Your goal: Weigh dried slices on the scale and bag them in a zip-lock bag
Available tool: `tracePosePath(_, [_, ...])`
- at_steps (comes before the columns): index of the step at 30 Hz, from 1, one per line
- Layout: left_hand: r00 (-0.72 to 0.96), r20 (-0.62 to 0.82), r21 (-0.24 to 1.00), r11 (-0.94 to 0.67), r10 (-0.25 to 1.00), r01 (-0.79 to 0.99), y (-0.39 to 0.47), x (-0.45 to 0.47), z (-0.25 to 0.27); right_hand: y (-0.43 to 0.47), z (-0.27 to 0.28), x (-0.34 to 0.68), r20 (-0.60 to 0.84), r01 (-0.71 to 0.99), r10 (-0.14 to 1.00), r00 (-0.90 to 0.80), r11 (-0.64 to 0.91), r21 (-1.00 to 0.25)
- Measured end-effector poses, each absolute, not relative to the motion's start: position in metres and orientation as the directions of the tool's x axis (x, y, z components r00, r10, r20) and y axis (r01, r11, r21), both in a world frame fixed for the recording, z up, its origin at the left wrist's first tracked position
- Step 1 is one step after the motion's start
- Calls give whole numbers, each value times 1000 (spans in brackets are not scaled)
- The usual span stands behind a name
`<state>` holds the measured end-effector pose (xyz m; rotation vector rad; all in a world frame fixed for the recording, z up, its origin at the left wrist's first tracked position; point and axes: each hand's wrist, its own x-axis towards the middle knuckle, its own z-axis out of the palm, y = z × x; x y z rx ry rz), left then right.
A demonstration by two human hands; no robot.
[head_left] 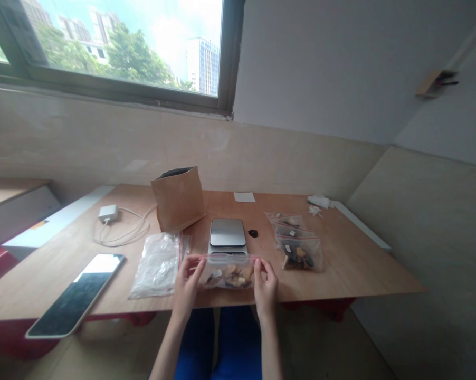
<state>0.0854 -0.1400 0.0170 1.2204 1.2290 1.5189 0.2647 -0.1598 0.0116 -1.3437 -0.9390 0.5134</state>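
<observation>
A clear zip bag (232, 275) with brown and pale dried pieces and a small white label inside stretches between my two hands, at the front edge of the table. My left hand (189, 274) pinches its top left corner, and my right hand (265, 277) pinches the top right corner. Just behind the bag is a kitchen scale (228, 233) with a bare metal plate; the bag partly covers its front. One small dark piece (253, 233) lies to the right of the scale. A stack of clear empty bags (156, 264) lies left of my left hand.
Several filled zip bags (299, 253) overlap on the right. An open brown paper pouch (178, 199) stands behind the empty bags. A phone (77, 295) overhangs the front left edge, near a white charger (108, 212) with its cable. White paper (244, 197) lies at the back.
</observation>
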Motion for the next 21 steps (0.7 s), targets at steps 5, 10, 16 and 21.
tracePosePath(5, [-167, 152, 985, -164, 974, -56, -143, 85, 21, -159, 8, 266, 273, 204, 766, 582, 188, -961])
tracePosePath(10, [-166, 140, 981, -159, 976, -111, -140, 82, 21, -159, 12, 266, 230, 132, 821, 523, 188, -973])
tracePosePath(16, [-128, 149, 979, -165, 981, -124, -140, 79, 24, -160, 18, 262, 219, 66, 875, 432, 212, -975])
tracePosePath(21, [-19, 174, 983, -175, 985, -59, -141, 74, 22, -158, 15, 261, 205, 35, 884, 421, 210, -977])
